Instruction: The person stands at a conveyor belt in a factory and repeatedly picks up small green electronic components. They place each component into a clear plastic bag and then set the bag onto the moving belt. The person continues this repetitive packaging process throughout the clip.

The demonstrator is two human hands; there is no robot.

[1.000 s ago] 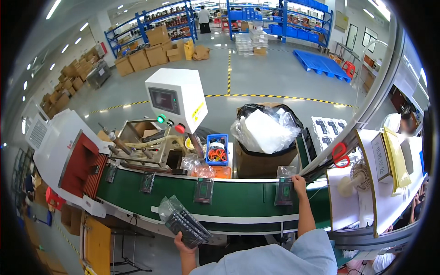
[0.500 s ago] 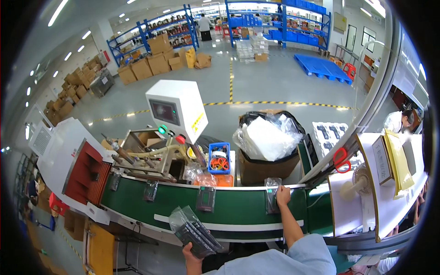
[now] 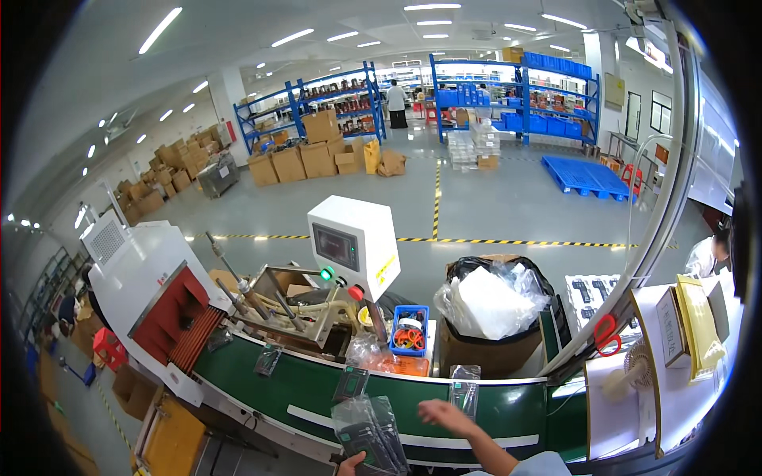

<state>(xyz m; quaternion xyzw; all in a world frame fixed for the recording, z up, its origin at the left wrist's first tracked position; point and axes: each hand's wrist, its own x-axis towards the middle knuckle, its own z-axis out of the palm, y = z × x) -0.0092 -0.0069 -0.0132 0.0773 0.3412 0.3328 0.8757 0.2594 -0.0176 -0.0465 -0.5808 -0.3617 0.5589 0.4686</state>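
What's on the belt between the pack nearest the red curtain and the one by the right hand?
A bagged pack, then a second pack; head view.

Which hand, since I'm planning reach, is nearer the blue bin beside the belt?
Right. The right hand is over the green belt, in front and right of the blue bin; the left hand, holding bagged items, is farther off, leftward.

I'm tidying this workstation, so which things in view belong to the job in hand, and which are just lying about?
Seem part of the job:
- bagged packs in the left hand
- single bagged pack by the right hand
- green belt

Seem just lying about:
- blue pallet
- cardboard boxes
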